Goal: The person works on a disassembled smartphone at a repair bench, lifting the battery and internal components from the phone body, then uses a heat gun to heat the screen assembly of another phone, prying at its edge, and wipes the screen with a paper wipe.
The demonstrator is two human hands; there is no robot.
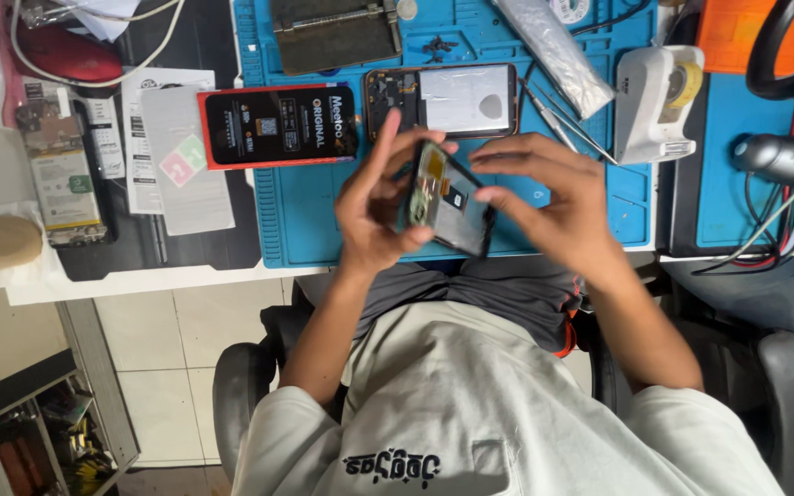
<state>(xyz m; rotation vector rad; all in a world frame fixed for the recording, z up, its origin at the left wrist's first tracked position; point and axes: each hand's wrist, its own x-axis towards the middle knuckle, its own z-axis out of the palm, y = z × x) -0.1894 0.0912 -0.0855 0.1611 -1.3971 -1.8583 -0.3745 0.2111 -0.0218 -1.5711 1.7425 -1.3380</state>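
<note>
Held above the near edge of the blue work mat [323, 230], an opened phone frame [448, 197] is gripped between both hands, tilted with its inner side toward the camera. The fingers of the left hand [374, 207] are closed around the frame's left edge, the thumb pressed on its lower part. The right hand [553, 202] is closed on the frame's right edge, with its fingers curved over the top. On the mat behind the hands, a second disassembled phone [443, 99] is laid flat, its back exposed. A black and red flat box [277, 124] is placed just left of it, overlapping the mat's left edge. Tweezers [562, 129] are set near the mat's right side, and a white tape dispenser [659, 101] is positioned at the right edge.
</note>
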